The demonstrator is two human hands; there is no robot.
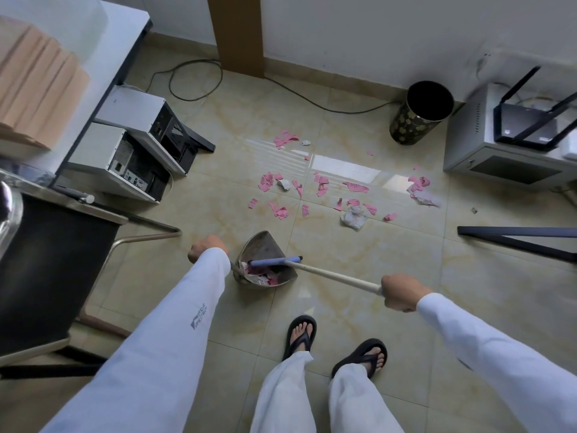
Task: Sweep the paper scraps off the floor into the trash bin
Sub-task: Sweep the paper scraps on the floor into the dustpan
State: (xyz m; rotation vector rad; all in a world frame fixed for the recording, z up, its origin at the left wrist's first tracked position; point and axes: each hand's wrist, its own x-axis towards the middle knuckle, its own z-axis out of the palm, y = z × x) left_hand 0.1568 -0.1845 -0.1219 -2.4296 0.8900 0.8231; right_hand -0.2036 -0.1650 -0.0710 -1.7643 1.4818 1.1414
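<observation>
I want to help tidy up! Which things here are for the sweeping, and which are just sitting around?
For the sweeping: broom in the right hand, dustpan in the left hand, paper scraps on the floor, trash bin by the wall.

Just lying about: computer cases, router, cable, chair.

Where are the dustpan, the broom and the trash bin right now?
dustpan [262,245], head view, bare inner wall.
broom [315,268], head view, pale stick near the blue head.
trash bin [409,126], head view, patterned outer wall.

Tiled floor [359,307]: pink paper scraps [323,185], dustpan [265,260], trash bin [418,115].
</observation>
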